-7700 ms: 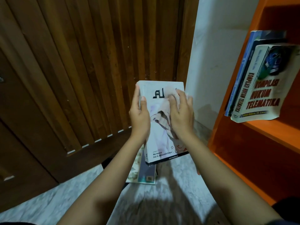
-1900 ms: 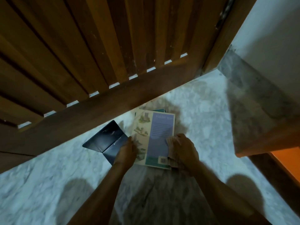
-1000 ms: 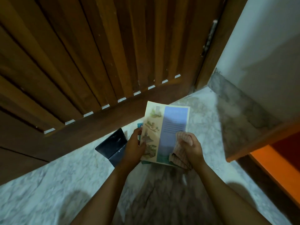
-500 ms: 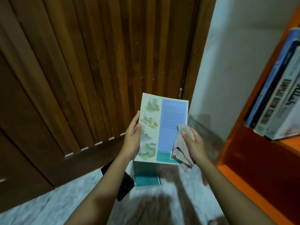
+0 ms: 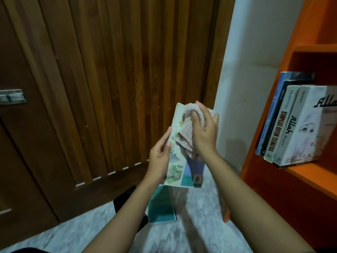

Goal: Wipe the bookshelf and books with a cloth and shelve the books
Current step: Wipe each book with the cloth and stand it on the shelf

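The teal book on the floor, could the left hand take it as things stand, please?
Probably not yet: the left hand grips the illustrated book; the teal book itself lies uncovered below.

A brown slatted wooden door (image 5: 113,79) fills the left and centre; a grey metal plate (image 5: 11,96) sits on the darker panel at far left; a white wall (image 5: 255,70) stands right of the door; below lies a pale marbled floor (image 5: 54,238); a dark flat object (image 5: 124,197) rests on it near the door's foot.

At the right of the frame, on the orange bookshelf (image 5: 310,172), "Allah" is written in black on the spine and the cover of a white book (image 5: 306,128). Just left of it, "KOMPILASI HUKUM TELEMATIKA" is printed in red on the spine of a second book (image 5: 279,132). The print on the held book (image 5: 184,172) cannot be read.
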`<act>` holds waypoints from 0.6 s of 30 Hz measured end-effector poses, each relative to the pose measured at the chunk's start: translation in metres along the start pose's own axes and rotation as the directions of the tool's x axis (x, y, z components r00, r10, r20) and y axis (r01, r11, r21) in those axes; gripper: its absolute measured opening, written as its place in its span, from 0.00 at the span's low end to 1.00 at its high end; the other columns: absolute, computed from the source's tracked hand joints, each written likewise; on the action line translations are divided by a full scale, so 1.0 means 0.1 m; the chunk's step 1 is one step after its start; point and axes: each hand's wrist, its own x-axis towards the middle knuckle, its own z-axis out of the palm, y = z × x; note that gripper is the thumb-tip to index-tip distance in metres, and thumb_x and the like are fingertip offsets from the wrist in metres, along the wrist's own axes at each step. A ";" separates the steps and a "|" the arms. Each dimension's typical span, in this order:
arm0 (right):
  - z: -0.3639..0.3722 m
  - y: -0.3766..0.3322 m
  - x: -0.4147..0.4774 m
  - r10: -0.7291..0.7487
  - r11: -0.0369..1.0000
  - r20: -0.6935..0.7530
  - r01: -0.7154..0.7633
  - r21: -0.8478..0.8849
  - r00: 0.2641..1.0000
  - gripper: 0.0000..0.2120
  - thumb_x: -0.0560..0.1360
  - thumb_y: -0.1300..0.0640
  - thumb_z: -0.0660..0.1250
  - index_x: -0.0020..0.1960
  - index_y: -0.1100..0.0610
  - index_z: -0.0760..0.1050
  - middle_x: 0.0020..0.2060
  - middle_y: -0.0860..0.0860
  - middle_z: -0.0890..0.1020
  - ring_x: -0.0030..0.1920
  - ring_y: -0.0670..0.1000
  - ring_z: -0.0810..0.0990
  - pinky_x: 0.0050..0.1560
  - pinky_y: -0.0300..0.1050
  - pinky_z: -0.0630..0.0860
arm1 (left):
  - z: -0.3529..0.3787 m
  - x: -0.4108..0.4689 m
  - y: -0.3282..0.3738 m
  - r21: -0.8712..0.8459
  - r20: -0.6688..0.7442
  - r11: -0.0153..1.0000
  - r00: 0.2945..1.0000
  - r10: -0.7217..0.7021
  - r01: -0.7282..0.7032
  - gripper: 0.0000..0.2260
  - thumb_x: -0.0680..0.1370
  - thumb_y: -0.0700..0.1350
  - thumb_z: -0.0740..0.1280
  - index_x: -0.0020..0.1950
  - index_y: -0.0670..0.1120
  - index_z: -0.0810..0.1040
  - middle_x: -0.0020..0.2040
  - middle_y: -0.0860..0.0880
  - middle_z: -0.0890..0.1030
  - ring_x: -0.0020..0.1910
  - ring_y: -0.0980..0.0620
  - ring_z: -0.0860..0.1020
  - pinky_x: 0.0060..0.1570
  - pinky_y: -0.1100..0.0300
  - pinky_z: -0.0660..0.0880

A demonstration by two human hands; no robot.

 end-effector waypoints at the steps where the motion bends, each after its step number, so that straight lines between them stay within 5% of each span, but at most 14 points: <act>1: 0.05 -0.06 0.03 -0.037 0.999 0.016 0.037 0.003 0.999 0.15 0.79 0.52 0.61 0.66 0.48 0.72 0.55 0.49 0.66 0.48 0.37 0.72 0.39 0.27 0.74 | 0.03 -0.01 0.03 0.008 0.008 1.000 1.000 0.024 -0.024 0.19 0.81 0.39 0.57 0.64 0.62 0.68 0.59 0.54 0.78 0.51 0.54 0.81 0.43 0.59 0.80; 5: 0.13 -0.06 0.14 -0.129 0.989 0.021 0.130 -0.068 0.991 0.15 0.78 0.51 0.62 0.64 0.46 0.74 0.53 0.50 0.67 0.46 0.42 0.71 0.43 0.29 0.73 | 0.02 -0.01 0.13 -0.001 -0.007 0.997 0.997 0.082 -0.082 0.20 0.81 0.37 0.57 0.65 0.60 0.68 0.63 0.51 0.77 0.55 0.53 0.80 0.48 0.58 0.80; 7: 0.03 0.13 0.24 0.012 0.996 -0.089 -0.020 -0.083 0.996 0.14 0.79 0.50 0.61 0.63 0.48 0.75 0.54 0.50 0.68 0.46 0.43 0.72 0.41 0.27 0.70 | -0.05 -0.01 0.18 -0.063 -0.024 0.996 0.997 0.068 -0.070 0.19 0.81 0.38 0.58 0.65 0.59 0.68 0.58 0.52 0.79 0.48 0.55 0.82 0.40 0.61 0.81; 10: -0.23 0.51 0.33 0.276 0.937 -0.223 -0.314 -0.154 0.935 0.13 0.79 0.48 0.59 0.58 0.51 0.78 0.56 0.52 0.73 0.47 0.51 0.77 0.45 0.42 0.75 | -0.13 0.00 0.21 -0.123 -0.028 0.992 0.999 0.033 -0.036 0.19 0.80 0.37 0.59 0.65 0.58 0.69 0.53 0.53 0.82 0.46 0.55 0.82 0.36 0.61 0.80; 12: -0.30 0.62 0.34 0.330 0.914 -0.246 -0.373 -0.160 0.912 0.14 0.79 0.48 0.58 0.57 0.52 0.78 0.55 0.55 0.76 0.46 0.52 0.78 0.44 0.46 0.77 | -0.13 0.01 0.22 -0.118 -0.019 0.993 0.999 0.027 -0.029 0.19 0.80 0.37 0.59 0.67 0.57 0.68 0.52 0.55 0.83 0.46 0.55 0.82 0.35 0.61 0.80; 15: -0.15 0.42 0.24 0.259 0.951 -0.199 -0.285 -0.117 0.945 0.12 0.79 0.51 0.59 0.57 0.53 0.77 0.55 0.53 0.75 0.46 0.46 0.77 0.36 0.31 0.72 | 0.00 0.04 0.18 -0.121 -0.005 0.993 1.000 0.010 -0.011 0.19 0.80 0.38 0.59 0.66 0.57 0.69 0.55 0.53 0.81 0.47 0.54 0.82 0.37 0.61 0.81; 18: 0.05 0.10 0.05 0.082 0.994 -0.065 -0.087 -0.072 0.994 0.14 0.79 0.50 0.61 0.62 0.51 0.76 0.55 0.49 0.71 0.47 0.41 0.73 0.39 0.27 0.72 | 0.17 0.06 0.12 -0.174 -0.023 0.985 0.999 -0.023 0.018 0.18 0.81 0.38 0.58 0.64 0.59 0.72 0.62 0.47 0.78 0.55 0.47 0.80 0.45 0.56 0.81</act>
